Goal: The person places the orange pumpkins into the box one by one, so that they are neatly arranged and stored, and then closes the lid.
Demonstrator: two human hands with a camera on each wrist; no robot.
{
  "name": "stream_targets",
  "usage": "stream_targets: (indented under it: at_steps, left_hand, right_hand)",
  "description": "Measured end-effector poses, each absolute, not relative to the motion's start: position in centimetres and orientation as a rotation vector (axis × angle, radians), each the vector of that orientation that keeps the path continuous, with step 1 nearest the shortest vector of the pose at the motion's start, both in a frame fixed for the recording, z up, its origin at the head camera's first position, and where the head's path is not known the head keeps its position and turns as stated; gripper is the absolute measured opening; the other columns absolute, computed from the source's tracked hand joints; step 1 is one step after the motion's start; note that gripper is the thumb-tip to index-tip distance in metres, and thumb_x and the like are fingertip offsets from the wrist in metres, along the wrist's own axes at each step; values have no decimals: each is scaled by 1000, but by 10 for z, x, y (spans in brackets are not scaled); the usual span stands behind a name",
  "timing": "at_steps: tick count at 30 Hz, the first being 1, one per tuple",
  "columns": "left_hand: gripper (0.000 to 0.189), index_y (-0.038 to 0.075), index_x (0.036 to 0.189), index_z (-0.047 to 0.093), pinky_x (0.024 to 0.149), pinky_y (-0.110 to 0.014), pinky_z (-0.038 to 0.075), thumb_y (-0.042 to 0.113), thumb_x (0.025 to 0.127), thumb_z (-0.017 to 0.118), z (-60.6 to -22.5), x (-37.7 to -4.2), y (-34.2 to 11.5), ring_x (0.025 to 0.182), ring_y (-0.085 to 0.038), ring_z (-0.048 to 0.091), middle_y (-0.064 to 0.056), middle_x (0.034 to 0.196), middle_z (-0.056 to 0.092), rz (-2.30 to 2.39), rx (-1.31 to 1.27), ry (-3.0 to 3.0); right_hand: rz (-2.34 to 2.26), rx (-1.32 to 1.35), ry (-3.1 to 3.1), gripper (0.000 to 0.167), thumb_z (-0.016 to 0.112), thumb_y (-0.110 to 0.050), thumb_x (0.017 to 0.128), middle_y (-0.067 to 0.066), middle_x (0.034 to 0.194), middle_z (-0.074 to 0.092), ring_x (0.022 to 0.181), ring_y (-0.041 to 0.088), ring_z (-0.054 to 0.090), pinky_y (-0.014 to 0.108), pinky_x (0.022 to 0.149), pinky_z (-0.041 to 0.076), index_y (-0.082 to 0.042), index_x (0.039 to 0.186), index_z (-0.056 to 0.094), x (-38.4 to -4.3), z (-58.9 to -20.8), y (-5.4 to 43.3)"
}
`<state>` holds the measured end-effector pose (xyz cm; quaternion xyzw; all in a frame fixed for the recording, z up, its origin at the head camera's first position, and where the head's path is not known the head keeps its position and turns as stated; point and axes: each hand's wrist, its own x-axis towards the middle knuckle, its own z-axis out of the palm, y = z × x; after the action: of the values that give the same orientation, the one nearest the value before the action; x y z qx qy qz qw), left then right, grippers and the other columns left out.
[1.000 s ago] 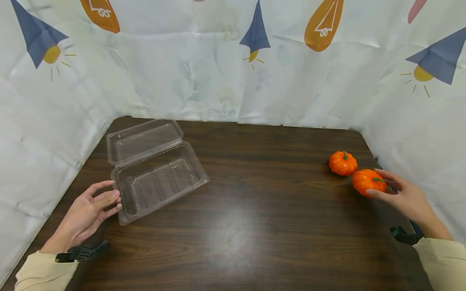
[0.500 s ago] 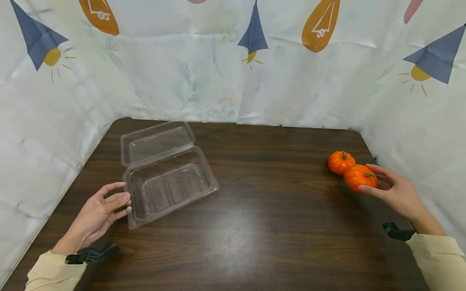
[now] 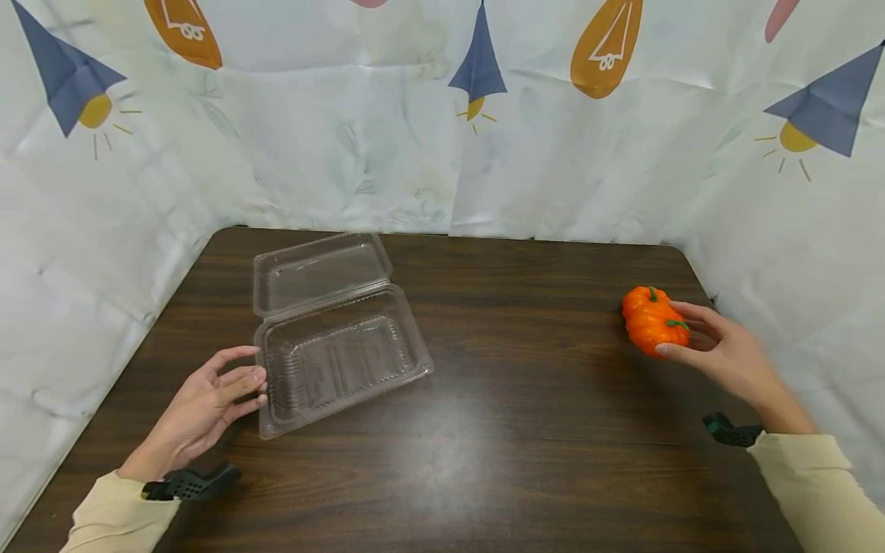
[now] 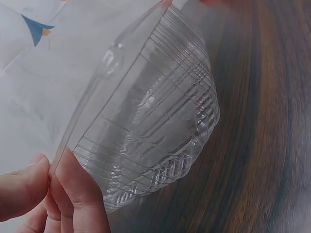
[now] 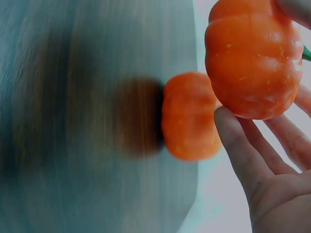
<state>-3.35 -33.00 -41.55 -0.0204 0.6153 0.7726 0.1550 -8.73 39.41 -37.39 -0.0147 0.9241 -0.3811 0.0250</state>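
On the left, my left hand (image 3: pixel 200 415) pinches the near-left rim of a clear plastic clamshell container (image 3: pixel 342 361), whose lid (image 3: pixel 321 273) lies folded back behind it. The left wrist view shows thumb and fingers on the container's thin edge (image 4: pixel 68 141). At the right, my right hand (image 3: pixel 729 365) holds a small orange pumpkin (image 3: pixel 653 330) with a green stem, thumb and fingers around its side. A second orange pumpkin (image 5: pixel 189 116) rests on the table; in the head view the held one partly covers it. The right wrist view shows the held pumpkin (image 5: pixel 255 58) above the table.
Both hands work over a dark brown wooden table (image 3: pixel 498 430). White patterned cloth (image 3: pixel 387 153) hangs behind the table and along both sides. Each wrist wears a black strap (image 3: pixel 190 484).
The left hand has moved the container rightward and slightly nearer. The right hand has carried its pumpkin left and slightly farther, so it now overlaps the second pumpkin in the head view.
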Motion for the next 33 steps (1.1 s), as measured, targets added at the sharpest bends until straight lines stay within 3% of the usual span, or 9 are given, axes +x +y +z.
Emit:
stream_targets:
  at_steps: [6, 10, 20, 30, 33]
  left_hand:
    - [39, 22, 136, 46, 84, -25, 64, -2, 106, 51, -416, -38, -318, 93, -6, 72, 7, 105, 72, 2185, -19, 1760]
    - [38, 22, 136, 45, 83, -25, 64, 1, 106, 54, -415, -41, -311, 93, -5, 70, 8, 104, 71, 2134, -41, 1805]
    - [39, 22, 136, 44, 83, -25, 64, 4, 104, 58, -414, -52, -289, 92, -6, 71, 9, 104, 71, 2067, -33, 1823]
    - [39, 20, 138, 42, 84, -26, 64, 6, 105, 58, -414, -61, -273, 92, -9, 72, 9, 104, 70, 2035, 18, 1806]
    - [39, 20, 138, 42, 84, -27, 64, 6, 105, 58, -414, -64, -268, 91, -9, 72, 9, 103, 71, 2022, 30, 1802]
  right_hand:
    - [-1196, -54, 2864, 73, 81, -31, 91, 5, 154, 50, 105, -28, 50, 2, 79, 51, -18, 154, 47, -94, -374, 377]
    - [-1189, -96, 2881, 72, 82, -31, 91, 10, 159, 47, 105, -26, 50, 2, 80, 50, -20, 154, 49, -101, -377, 367]
    - [-1254, -124, 2850, 70, 82, -32, 90, 10, 154, 51, 109, -21, 51, 3, 83, 50, -28, 152, 50, -117, -378, 334]
    - [-1330, -215, 2770, 69, 82, -32, 90, 8, 154, 52, 124, 9, 57, 7, 90, 52, -29, 152, 50, -129, -372, 296]
    - [-1377, -270, 2733, 69, 82, -29, 91, 8, 152, 52, 122, 5, 60, 7, 89, 52, -29, 152, 50, -131, -371, 285]
